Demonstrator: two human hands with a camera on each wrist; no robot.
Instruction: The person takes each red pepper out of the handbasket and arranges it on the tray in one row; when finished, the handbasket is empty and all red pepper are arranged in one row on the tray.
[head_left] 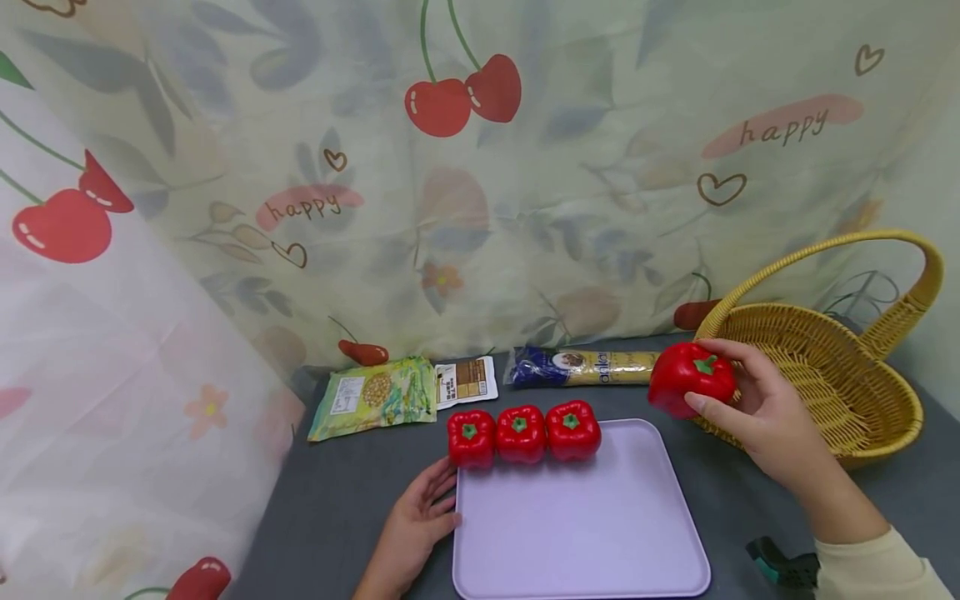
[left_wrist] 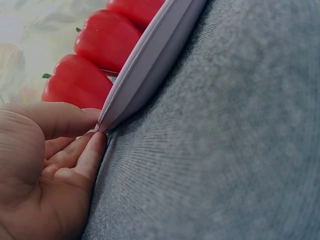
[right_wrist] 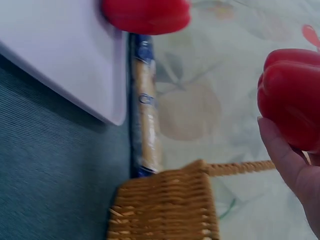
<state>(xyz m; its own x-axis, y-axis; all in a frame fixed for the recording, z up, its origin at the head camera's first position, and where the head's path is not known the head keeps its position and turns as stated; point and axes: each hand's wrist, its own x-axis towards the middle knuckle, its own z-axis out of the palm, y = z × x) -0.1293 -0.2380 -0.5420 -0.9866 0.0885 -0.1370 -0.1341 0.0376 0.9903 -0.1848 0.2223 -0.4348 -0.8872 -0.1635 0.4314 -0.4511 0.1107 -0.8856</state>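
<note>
My right hand (head_left: 765, 417) grips a red bell pepper (head_left: 686, 382) with a green stem, held up in front of the wicker basket (head_left: 892, 387). In the right wrist view, fingers curl around the lower side of that pepper (right_wrist: 292, 95). At the left edge of the lilac tray (head_left: 577, 529), my left hand (head_left: 415, 525) pinches the rim, thumb and fingertips meeting it in the left wrist view. Three more red bell peppers (head_left: 521, 435) sit in a row along the tray's far side, stems showing.
Behind the tray lie a green-yellow food packet (head_left: 378, 398), a small brown-and-white packet (head_left: 467, 381) and a long pasta bag (head_left: 581, 367). A patterned curtain (head_left: 480, 208) hangs at the back. A dark strap-like object (head_left: 780, 567) shows by the right sleeve.
</note>
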